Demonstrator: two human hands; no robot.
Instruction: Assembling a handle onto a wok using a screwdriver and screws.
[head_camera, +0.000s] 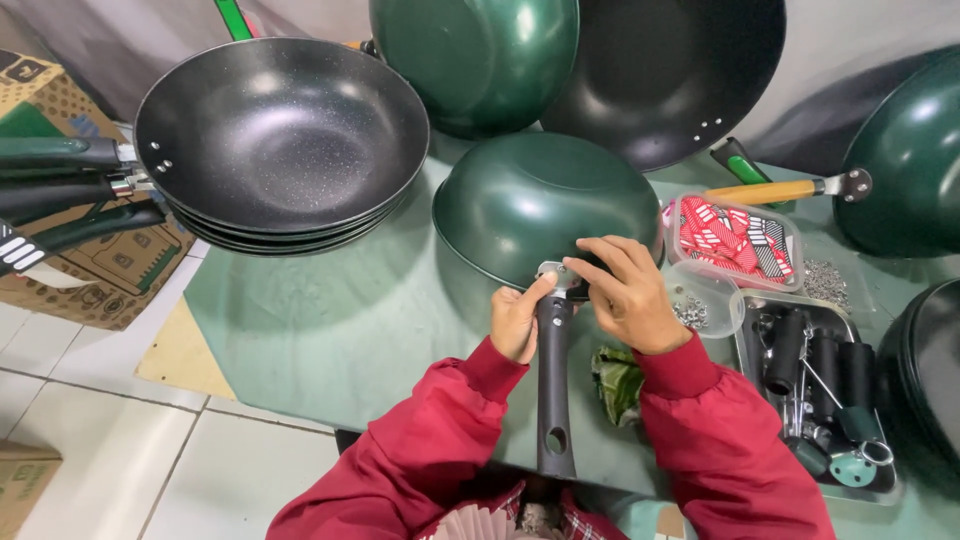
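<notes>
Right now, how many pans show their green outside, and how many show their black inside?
Green outside: 3, the upturned pan under both hands, one at the back, one at the right edge.
Black inside: 2, the stack's top pan, one leaning at the back.
Total: 5

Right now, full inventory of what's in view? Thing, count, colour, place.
upturned wok: 1, green, table centre, bottom up
handle: 1, black, at the upturned wok's near rim
stacked woks: a stack, count unclear, black insides, table left, handles pointing left
leaning woks: 2, one green back, one black inside, at the rear
right-edge woks: at least 2, green above, dark below, partly cut off
clear tub: 1, red, black and white packets inside, right of the hands
metal tray: 1, dark handles and tools inside, table right
cardboard boxes: several, brown, floor left
table: 1, green cover
left hand: on the handle's top
right hand: at the handle's bracket
</notes>
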